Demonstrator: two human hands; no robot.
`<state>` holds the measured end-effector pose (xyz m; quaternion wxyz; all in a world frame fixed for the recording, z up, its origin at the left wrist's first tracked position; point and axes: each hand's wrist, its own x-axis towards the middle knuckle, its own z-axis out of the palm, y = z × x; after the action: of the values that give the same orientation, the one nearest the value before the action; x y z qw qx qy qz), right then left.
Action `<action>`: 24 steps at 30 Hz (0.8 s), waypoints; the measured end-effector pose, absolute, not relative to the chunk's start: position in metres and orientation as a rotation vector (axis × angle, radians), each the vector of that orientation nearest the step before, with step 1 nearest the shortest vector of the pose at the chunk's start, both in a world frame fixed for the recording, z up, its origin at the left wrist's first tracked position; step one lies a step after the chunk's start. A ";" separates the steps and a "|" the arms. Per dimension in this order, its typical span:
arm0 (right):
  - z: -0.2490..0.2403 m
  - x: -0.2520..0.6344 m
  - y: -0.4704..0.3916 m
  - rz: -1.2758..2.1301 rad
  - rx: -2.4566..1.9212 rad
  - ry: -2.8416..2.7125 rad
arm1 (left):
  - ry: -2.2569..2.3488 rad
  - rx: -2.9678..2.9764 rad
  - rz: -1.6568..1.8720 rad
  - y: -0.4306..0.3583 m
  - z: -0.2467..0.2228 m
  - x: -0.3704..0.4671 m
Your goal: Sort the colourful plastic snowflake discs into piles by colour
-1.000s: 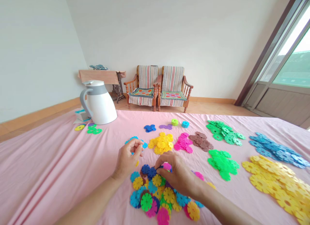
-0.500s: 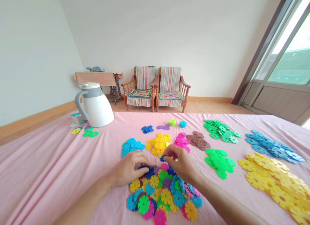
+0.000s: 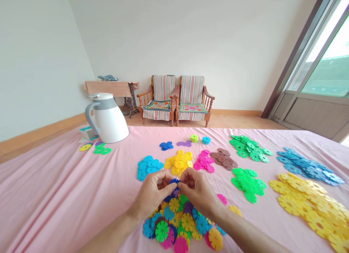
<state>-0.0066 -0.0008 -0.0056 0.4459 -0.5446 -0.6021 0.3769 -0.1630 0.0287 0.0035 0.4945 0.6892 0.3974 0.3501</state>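
Note:
Above a mixed pile of colourful notched discs (image 3: pixel 188 222), my left hand (image 3: pixel 155 191) and my right hand (image 3: pixel 197 191) meet, pinching a dark blue disc (image 3: pixel 175 181) between their fingertips. Whether it is one disc or a small stack cannot be told. Just beyond the hands lie a yellow pile (image 3: pixel 179 162) and a light blue pile (image 3: pixel 148 166). Pink discs (image 3: pixel 204 161) and brown discs (image 3: pixel 223 159) sit behind my right hand. Farther back are small dark blue (image 3: pixel 166 145) and purple (image 3: pixel 184 144) groups.
A white and grey jug (image 3: pixel 110 118) stands at the back left of the pink cloth (image 3: pixel 95 187). Bright green (image 3: pixel 249 184), darker green (image 3: pixel 249 147), blue (image 3: pixel 308 165) and large yellow (image 3: pixel 313 205) piles lie on the right. Two chairs (image 3: pixel 191 96) stand beyond.
My left hand has lifted from the pile and moved right. My right hand has come slightly left and down, so both now meet at the dark blue disc.

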 end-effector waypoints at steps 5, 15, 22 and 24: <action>0.010 0.013 -0.012 0.741 -1.415 -1.545 | 1.041 1.640 0.961 0.049 0.002 -0.170; -0.011 0.069 -0.021 0.509 -1.564 -1.558 | 1.437 1.721 1.143 0.172 0.002 -0.170; -0.016 0.064 -0.023 0.481 -1.635 -1.640 | 1.646 1.833 1.039 0.206 -0.011 -0.152; -0.017 0.064 -0.023 0.474 -1.647 -1.648 | 1.669 1.892 1.022 0.203 -0.007 -0.154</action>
<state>0.0641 -0.0230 -0.0165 0.3726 -0.6428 -0.6432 0.1849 -0.1537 0.2035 -0.0073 0.2081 0.6798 0.5998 0.3672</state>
